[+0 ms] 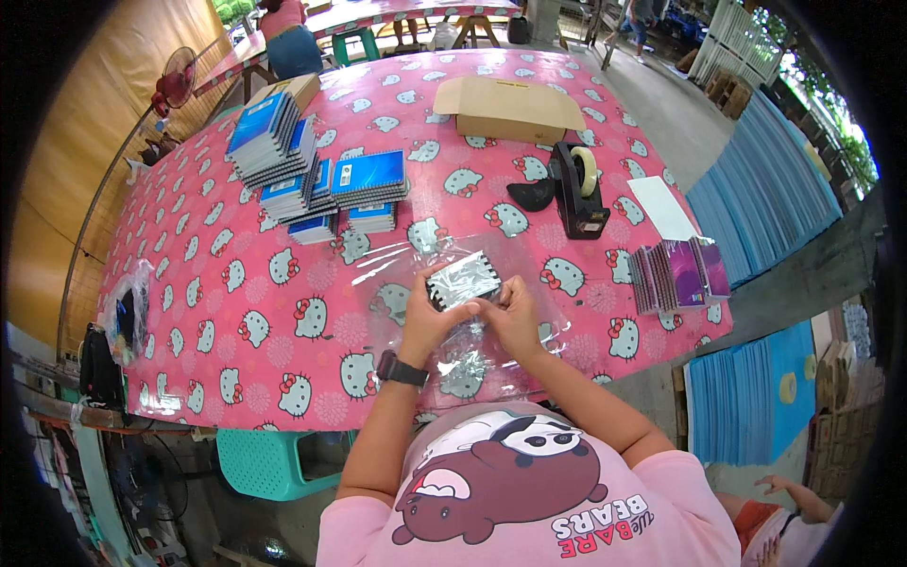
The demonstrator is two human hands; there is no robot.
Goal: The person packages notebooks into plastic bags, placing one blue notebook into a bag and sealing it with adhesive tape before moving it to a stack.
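Plastic-wrapped notebooks (465, 278), left of the tape dispenser (578, 210), likely handle stiff yet slippery, best edge-held: my left hand (427, 317) clasps them, right hand (513, 321) seemingly pinches film (453, 357).

Red fan (174, 83), teal stool (260, 463), yellow sheeting (99, 94)

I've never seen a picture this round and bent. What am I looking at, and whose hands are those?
There's no machine here: the bare hands belong to the person wearing the camera. This picture comes from a wide fisheye camera on their head, looking down, so straight edges bend. The left hand holds a small rectangular bundle with black spiral binding and shiny clear plastic; the right hand has bent fingers at its right side, though exactly what they grip is unclear. On the pink cat-print tablecloth are stacked blue spiral notebooks, purple spiral notebooks, a black tape dispenser and a brown cardboard box.
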